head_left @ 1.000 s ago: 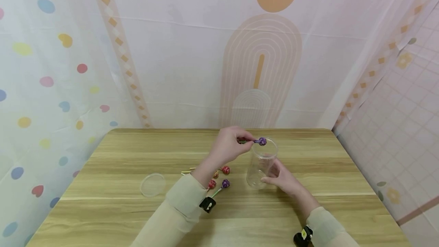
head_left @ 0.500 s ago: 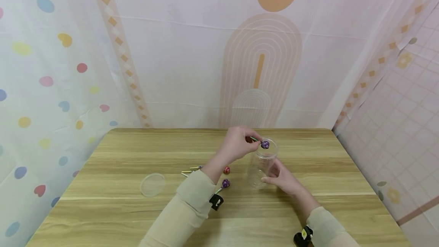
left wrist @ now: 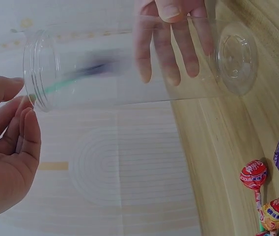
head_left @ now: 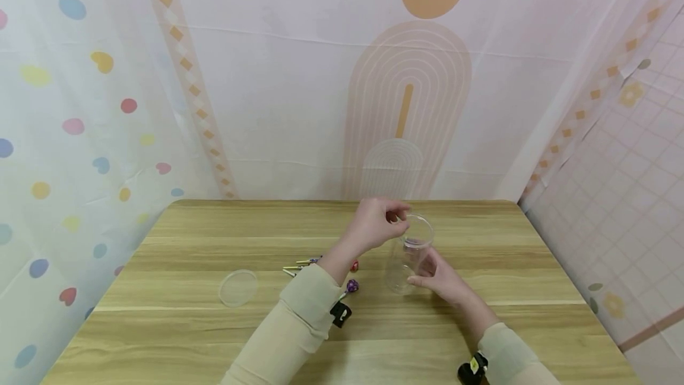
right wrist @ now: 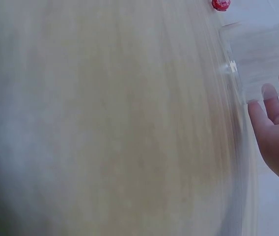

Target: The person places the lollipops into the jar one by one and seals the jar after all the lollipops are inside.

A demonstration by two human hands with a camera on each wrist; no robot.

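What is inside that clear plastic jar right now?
In the left wrist view, a blurred lollipop with a green stick and dark head is inside the clear jar. The right hand holds the jar, its fingers covering part of the far wall. Nothing else shows inside.

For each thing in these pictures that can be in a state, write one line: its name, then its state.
Clear jar: upright on the table, open, no lid on.
Lid: off, lying flat on the table, apart from the jar.
Falling lollipop: blurred, inside the jar.
Purple lollipop: wrapped, lying on the table.
Left hand: at the jar's rim, holding nothing.
Right hand: holds the jar's side.
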